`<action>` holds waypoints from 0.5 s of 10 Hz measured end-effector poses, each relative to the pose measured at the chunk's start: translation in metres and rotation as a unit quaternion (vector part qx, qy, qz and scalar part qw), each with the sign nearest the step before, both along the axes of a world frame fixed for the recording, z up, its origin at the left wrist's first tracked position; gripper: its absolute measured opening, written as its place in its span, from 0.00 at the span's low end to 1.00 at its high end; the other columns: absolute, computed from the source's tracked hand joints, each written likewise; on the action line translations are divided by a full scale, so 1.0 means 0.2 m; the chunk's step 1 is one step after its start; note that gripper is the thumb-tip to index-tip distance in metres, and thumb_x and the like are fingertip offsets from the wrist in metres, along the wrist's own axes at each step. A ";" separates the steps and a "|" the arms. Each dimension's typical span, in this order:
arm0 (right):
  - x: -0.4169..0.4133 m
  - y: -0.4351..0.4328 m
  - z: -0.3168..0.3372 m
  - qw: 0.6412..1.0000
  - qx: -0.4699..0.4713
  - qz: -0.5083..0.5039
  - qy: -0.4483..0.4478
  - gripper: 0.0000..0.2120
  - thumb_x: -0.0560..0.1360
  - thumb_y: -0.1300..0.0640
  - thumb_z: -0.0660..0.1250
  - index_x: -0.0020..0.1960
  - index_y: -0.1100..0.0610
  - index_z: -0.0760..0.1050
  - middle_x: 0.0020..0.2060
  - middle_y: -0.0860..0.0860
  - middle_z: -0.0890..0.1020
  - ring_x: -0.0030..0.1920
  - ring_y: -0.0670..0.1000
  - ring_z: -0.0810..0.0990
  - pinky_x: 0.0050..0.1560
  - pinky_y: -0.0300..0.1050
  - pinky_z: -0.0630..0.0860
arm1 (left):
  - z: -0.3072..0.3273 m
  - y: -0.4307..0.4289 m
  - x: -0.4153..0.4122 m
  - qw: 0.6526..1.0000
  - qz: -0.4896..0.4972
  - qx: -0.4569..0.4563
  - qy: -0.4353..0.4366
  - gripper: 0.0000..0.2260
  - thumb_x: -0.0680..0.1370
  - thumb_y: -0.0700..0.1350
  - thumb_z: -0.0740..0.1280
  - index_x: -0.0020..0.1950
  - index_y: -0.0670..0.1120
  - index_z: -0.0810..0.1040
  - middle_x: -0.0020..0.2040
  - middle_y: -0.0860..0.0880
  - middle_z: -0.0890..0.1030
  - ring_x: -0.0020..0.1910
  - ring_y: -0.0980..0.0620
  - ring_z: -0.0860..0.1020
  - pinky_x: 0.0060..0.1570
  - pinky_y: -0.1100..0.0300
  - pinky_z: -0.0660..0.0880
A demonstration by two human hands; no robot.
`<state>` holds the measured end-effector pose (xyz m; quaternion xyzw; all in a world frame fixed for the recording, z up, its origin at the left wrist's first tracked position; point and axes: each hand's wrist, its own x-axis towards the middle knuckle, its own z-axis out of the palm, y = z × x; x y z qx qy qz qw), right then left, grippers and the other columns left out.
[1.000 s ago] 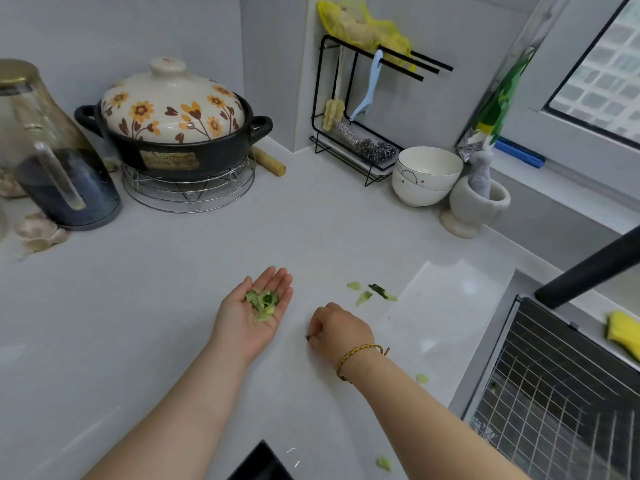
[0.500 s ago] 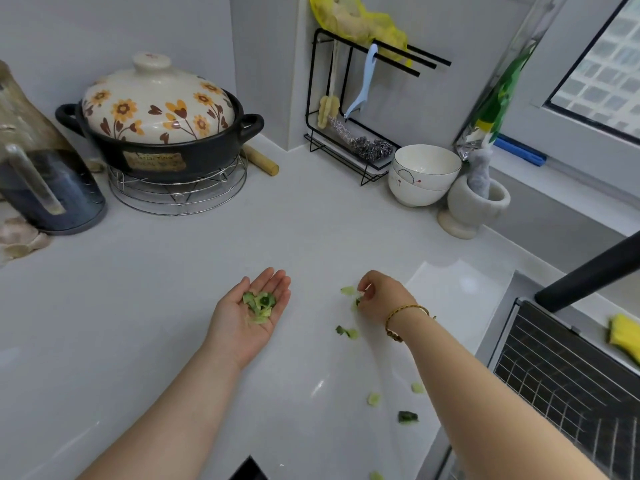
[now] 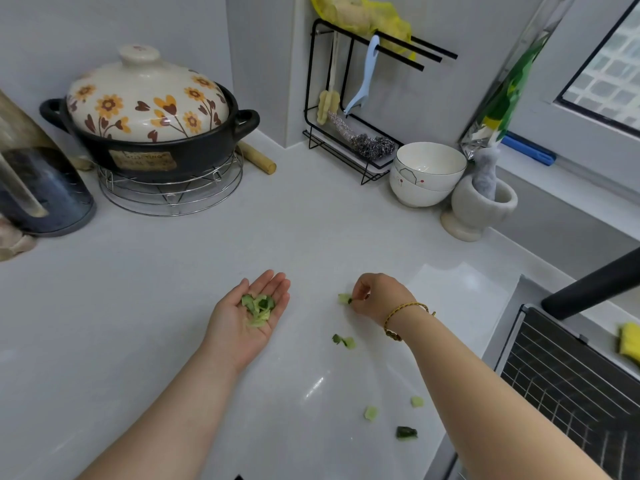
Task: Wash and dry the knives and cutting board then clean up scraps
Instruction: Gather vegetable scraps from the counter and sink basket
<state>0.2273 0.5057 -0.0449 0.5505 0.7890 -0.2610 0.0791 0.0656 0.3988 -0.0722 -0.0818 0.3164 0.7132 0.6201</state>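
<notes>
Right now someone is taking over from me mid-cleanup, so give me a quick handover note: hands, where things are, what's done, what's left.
Left hand: open, palm up, carrying a pile of green scraps.
Right hand: pinching one scrap at the counter.
Loose bits on the counter: one clump near the right wrist, and three more toward the sink rack.
Done: some scraps gathered. Knives and board are not in view, so their washing cannot be judged.
Left: pick up the remaining bits, then discard the handful.
</notes>
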 end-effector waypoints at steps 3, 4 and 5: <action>-0.07 0.06 -0.04 0.999 -0.019 -0.016 -0.022 0.05 0.73 0.60 0.62 0.44 0.52 0.68 0.47 0.50 0.75 0.44 0.51 0.72 0.42 0.40 0.68 | 0.01 0.01 -0.02 1.000 -0.001 0.006 0.004 0.26 0.81 0.45 0.53 0.31 0.38 0.83 0.37 0.43 0.84 0.35 0.48 0.84 0.34 0.58 0.81; -0.08 0.07 -0.02 0.998 -0.035 -0.004 -0.049 0.13 0.73 0.59 0.63 0.57 0.53 0.69 0.51 0.50 0.76 0.45 0.51 0.72 0.43 0.40 0.68 | 0.01 0.01 -0.02 1.000 0.002 0.004 0.001 0.26 0.81 0.45 0.53 0.31 0.38 0.83 0.37 0.43 0.84 0.35 0.48 0.84 0.34 0.58 0.81; -0.10 0.08 -0.01 0.997 -0.031 0.019 -0.066 0.12 0.74 0.60 0.62 0.57 0.54 0.72 0.50 0.50 0.76 0.44 0.51 0.73 0.43 0.40 0.68 | 0.01 0.00 -0.02 1.000 -0.001 0.005 0.000 0.27 0.81 0.45 0.53 0.31 0.38 0.83 0.37 0.43 0.84 0.35 0.48 0.84 0.33 0.58 0.81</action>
